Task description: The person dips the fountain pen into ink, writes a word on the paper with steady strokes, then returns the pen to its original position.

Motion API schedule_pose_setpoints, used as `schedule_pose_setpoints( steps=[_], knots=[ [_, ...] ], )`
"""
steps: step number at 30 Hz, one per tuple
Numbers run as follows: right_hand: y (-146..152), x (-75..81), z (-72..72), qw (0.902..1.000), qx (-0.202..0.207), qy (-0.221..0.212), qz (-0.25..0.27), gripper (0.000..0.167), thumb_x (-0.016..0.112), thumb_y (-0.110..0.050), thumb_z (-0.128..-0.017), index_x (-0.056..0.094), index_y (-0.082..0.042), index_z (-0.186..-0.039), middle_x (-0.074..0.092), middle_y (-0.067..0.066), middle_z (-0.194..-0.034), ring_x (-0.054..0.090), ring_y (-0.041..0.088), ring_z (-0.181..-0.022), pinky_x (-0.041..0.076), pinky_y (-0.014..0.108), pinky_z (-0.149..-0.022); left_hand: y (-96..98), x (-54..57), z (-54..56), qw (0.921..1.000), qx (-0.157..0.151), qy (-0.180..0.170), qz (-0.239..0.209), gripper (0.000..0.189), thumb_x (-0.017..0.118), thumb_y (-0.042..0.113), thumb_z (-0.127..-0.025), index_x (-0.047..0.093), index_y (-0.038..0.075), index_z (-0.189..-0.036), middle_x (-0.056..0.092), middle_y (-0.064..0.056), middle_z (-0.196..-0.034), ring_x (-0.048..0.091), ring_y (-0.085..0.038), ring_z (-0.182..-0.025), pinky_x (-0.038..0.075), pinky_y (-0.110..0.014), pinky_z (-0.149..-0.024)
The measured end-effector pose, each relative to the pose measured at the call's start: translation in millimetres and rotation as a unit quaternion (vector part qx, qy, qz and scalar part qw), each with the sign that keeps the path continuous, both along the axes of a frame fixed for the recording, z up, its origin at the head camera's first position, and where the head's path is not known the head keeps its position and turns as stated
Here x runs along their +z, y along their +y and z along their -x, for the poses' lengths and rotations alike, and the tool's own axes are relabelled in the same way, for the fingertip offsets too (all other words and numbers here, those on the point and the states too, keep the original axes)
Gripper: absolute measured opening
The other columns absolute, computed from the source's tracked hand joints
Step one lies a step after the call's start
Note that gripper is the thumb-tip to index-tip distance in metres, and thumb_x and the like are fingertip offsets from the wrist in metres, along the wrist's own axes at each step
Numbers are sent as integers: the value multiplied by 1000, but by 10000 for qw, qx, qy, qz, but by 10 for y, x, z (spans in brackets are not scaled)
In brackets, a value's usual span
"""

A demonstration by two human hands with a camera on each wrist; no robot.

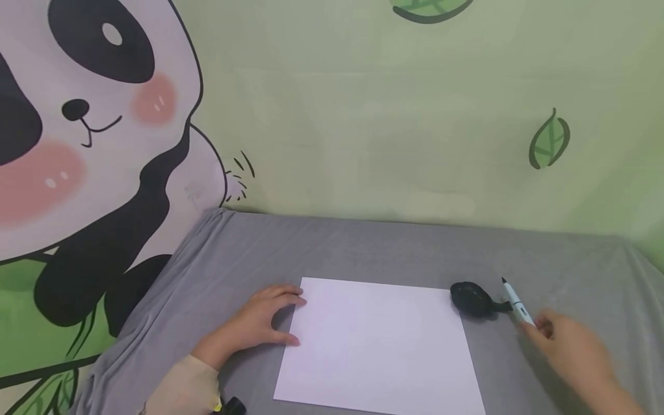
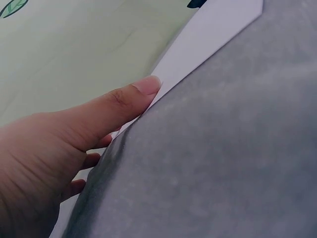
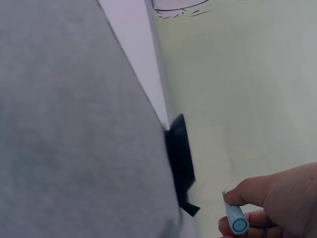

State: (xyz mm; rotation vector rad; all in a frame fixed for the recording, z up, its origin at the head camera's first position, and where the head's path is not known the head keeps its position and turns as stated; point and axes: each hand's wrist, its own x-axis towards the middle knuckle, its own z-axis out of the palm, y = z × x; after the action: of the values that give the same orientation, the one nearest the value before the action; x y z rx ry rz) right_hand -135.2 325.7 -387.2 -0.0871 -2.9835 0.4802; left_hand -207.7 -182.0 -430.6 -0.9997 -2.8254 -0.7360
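Observation:
A sheet of white paper [image 1: 373, 346] lies on the grey cloth. At its left edge rests my left hand [image 1: 259, 320], thumb and fingers spread apart with their tips on the paper; the left wrist view shows the thumb [image 2: 146, 87] lying along the edge. My right hand [image 1: 576, 349] pinches a light-blue marker [image 1: 519, 302] near its rear end, its dark tip pointing up and away, right of the paper. A black rounded object with a short handle-like tail [image 1: 471, 300] covers the paper's far right corner. Its exact kind is unclear.
Grey cloth [image 1: 363, 239] covers the table, with folds at its left side. Behind it hangs a pale green backdrop [image 1: 363, 132] with a panda and leaves. A small black object [image 1: 234, 406] shows partly at the bottom edge beside the left sleeve [image 1: 184, 386].

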Motion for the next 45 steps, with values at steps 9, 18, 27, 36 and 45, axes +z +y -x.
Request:
schedule_pose_setpoints(
  steps=[9, 18, 27, 36, 45],
  knots=[
    [45, 113, -33, 9987, -42, 500, 40, 18, 63, -23, -91, 66, -6, -87, 68, 7, -73, 52, 11, -61, 34, 28, -51, 30, 12, 19, 10000, -61, -66, 6, 65, 82, 47, -69, 62, 16, -123, 55, -5, -137, 49, -32, -129, 37, -57, -104],
    [27, 170, -52, 9964, -113, 836, 21, 18, 63, -21, -90, 67, -4, -92, 68, 9, -75, 47, 7, -58, 32, 27, -49, 20, 5, 23, 9999, -60, -88, -27, 65, 83, 45, -68, 62, 15, -121, 56, -5, -136, 49, -31, -128, 37, -57, -104],
    [45, 250, -79, 9973, -182, 707, 68, 26, 57, -21, -96, 60, 3, -103, 68, 1, -59, 43, 4, -47, 29, 25, -44, 24, 12, 10, 10000, -44, -59, 3, 65, 83, 44, -68, 62, 15, -122, 56, -5, -135, 50, -31, -127, 38, -56, -104],
    [54, 284, -88, 9960, -177, 834, 265, 27, 57, -21, -96, 60, 5, -104, 68, 1, -60, 47, -5, -46, 35, 21, -44, 20, 6, 4, 9998, -18, -192, -1, 65, 84, 44, -68, 62, 14, -122, 55, -6, -136, 49, -31, -129, 37, -57, -105],
    [77, 313, -89, 9953, -52, 765, 595, 26, 59, -23, -96, 62, 2, -104, 70, 1, -65, 52, -4, -47, 42, 19, -46, 11, -12, -7, 9998, -3, -191, -38, 65, 83, 43, -68, 62, 15, -122, 55, -6, -137, 48, -32, -129, 37, -57, -105]
  ],
)
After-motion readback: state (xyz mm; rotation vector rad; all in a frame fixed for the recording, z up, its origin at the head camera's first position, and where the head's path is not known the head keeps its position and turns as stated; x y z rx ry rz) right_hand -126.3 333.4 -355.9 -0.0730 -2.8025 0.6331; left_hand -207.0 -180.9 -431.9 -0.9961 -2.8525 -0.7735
